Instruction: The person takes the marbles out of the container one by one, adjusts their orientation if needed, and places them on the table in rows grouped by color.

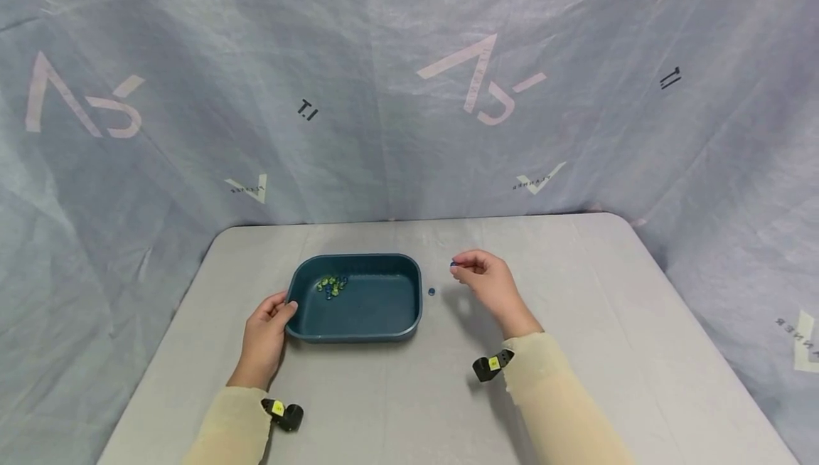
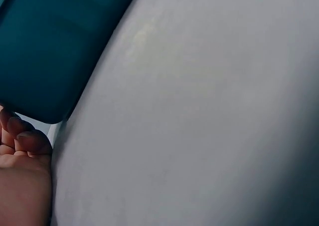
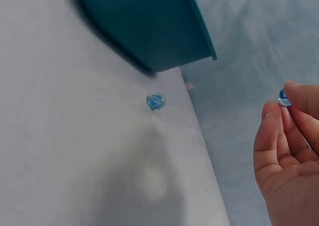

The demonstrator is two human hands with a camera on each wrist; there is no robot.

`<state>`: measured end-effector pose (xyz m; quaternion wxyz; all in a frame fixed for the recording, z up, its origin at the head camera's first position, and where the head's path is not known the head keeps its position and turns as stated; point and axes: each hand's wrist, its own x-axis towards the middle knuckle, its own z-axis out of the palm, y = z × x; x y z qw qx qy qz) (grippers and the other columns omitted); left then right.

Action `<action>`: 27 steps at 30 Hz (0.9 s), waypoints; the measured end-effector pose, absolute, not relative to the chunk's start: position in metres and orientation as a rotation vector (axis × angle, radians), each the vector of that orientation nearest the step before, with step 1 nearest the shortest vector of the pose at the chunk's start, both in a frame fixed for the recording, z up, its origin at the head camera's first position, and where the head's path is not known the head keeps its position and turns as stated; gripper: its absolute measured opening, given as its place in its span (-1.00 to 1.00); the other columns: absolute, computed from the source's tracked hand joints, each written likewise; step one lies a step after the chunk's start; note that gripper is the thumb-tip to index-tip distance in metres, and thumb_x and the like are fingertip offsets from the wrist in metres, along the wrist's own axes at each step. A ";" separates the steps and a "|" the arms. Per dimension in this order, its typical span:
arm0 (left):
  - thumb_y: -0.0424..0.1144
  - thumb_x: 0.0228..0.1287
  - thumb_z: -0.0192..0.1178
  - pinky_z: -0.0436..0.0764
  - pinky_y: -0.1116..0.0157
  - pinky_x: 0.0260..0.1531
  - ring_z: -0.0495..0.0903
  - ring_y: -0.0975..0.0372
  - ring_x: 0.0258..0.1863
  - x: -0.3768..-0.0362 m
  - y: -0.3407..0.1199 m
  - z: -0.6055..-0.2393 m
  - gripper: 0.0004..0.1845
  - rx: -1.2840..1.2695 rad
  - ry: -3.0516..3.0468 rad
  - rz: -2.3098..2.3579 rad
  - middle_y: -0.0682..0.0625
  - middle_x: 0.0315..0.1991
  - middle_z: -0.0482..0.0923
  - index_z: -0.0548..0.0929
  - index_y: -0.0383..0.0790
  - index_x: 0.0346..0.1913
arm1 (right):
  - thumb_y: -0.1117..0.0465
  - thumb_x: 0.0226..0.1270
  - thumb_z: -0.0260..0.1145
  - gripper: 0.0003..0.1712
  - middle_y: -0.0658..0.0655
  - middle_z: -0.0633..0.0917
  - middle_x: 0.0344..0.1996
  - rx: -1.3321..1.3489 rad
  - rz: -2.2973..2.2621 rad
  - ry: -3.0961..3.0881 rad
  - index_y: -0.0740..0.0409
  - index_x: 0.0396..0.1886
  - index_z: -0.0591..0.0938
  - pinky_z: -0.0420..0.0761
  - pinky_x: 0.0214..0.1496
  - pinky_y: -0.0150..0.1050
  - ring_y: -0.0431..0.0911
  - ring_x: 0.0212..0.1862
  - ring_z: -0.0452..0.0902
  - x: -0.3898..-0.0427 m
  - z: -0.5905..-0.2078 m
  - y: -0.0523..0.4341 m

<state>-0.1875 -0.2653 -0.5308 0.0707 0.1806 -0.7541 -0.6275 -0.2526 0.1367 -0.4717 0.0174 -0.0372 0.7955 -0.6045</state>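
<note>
A dark teal rectangular tray [image 1: 358,333] stands on the table, with a cluster of green and blue glass marbles [image 1: 330,285] in its left part. My left hand [image 1: 265,337] grips the tray's left end, thumb over the rim and fingers along the outside wall. In the left wrist view, the curled fingers [image 2: 32,141] show beside the tray's corner. Right of the tray, my right hand [image 1: 489,287] pinches a blue marble [image 3: 284,97] between thumb and fingertips, held above the table. Another blue marble [image 3: 156,101] lies on the table between the tray and that hand.
The pale grey table [image 1: 345,408] has rounded far corners. Behind it hangs a grey-blue cloth [image 1: 384,145] with printed marks, which also runs along both sides. A small black camera sits on each wrist.
</note>
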 end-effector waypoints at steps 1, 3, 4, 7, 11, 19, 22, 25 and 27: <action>-0.13 0.53 0.21 0.51 0.47 -0.17 0.46 0.21 -0.08 -0.187 -0.266 -0.530 -0.53 0.543 -2.269 -1.886 0.02 -0.09 0.53 0.53 -0.30 0.35 | 0.18 0.42 0.42 -0.75 0.16 0.73 -0.15 -0.112 -1.879 2.470 0.21 -0.01 0.73 0.61 0.10 0.15 0.11 -0.07 0.67 -0.253 -0.473 0.137; -0.12 0.53 0.21 0.51 0.47 -0.17 0.46 0.22 -0.08 -0.188 -0.266 -0.530 -0.52 0.542 -2.265 -1.892 0.03 -0.09 0.53 0.53 -0.30 0.35 | 0.18 0.43 0.41 -0.75 0.15 0.73 -0.14 -0.099 -1.875 2.469 0.21 0.00 0.72 0.61 0.09 0.13 0.04 -0.09 0.67 -0.253 -0.477 0.138; -0.12 0.53 0.21 0.51 0.47 -0.16 0.45 0.21 -0.07 -0.188 -0.266 -0.530 -0.53 0.540 -2.262 -1.896 0.02 -0.09 0.53 0.53 -0.29 0.35 | 0.18 0.43 0.42 -0.75 0.15 0.73 -0.14 -0.096 -1.875 2.464 0.21 0.00 0.72 0.61 0.08 0.10 0.02 -0.10 0.67 -0.254 -0.480 0.138; -0.15 0.53 0.21 0.52 0.46 -0.16 0.46 0.19 -0.07 -0.188 -0.265 -0.531 -0.56 0.550 -2.257 -1.901 -0.01 -0.08 0.53 0.54 -0.29 0.33 | 0.22 0.42 0.42 -0.73 0.18 0.74 -0.13 -0.097 -1.879 2.442 0.27 0.01 0.72 0.62 0.05 0.00 -0.02 -0.12 0.67 -0.254 -0.491 0.138; -0.17 0.53 0.20 0.53 0.46 -0.17 0.47 0.18 -0.07 -0.187 -0.265 -0.533 -0.58 0.560 -2.258 -1.894 -0.04 -0.07 0.53 0.55 -0.30 0.31 | 0.24 0.42 0.41 -0.73 0.18 0.74 -0.13 -0.093 -1.859 2.422 0.31 0.01 0.71 0.62 -0.05 -0.18 -0.06 -0.13 0.66 -0.254 -0.506 0.137; -0.14 0.53 0.22 0.51 0.45 -0.17 0.46 0.19 -0.08 -0.188 -0.265 -0.532 -0.56 0.545 -2.237 -1.907 -0.01 -0.09 0.52 0.55 -0.30 0.31 | 0.32 0.39 0.39 -0.82 0.17 0.74 -0.20 -0.085 -1.812 2.461 0.28 -0.08 0.73 0.58 -0.24 -0.28 -0.08 -0.22 0.62 -0.255 -0.521 0.135; -0.12 0.53 0.21 0.51 0.46 -0.16 0.46 0.18 -0.06 -0.190 -0.267 -0.533 -0.54 0.557 -2.253 -1.908 0.01 -0.08 0.52 0.53 -0.29 0.34 | 0.33 0.37 0.39 -0.83 0.16 0.75 -0.20 -0.096 -1.788 2.489 0.27 -0.09 0.74 0.58 -0.24 -0.28 -0.08 -0.22 0.62 -0.257 -0.524 0.134; -0.12 0.54 0.20 0.51 0.46 -0.15 0.45 0.18 -0.04 -0.191 -0.268 -0.535 -0.53 0.564 -2.261 -1.921 0.02 -0.07 0.51 0.52 -0.28 0.36 | 0.33 0.36 0.40 -0.84 0.13 0.76 -0.20 -0.108 -1.724 2.542 0.24 -0.10 0.76 0.58 -0.21 -0.29 -0.09 -0.20 0.61 -0.259 -0.527 0.135; -0.12 0.55 0.19 0.51 0.46 -0.15 0.45 0.18 -0.03 -0.191 -0.269 -0.535 -0.53 0.565 -2.262 -1.925 0.02 -0.07 0.51 0.51 -0.28 0.37 | 0.33 0.36 0.40 -0.85 0.11 0.76 -0.20 -0.115 -1.678 2.575 0.22 -0.10 0.76 0.58 -0.18 -0.28 -0.09 -0.19 0.60 -0.261 -0.529 0.135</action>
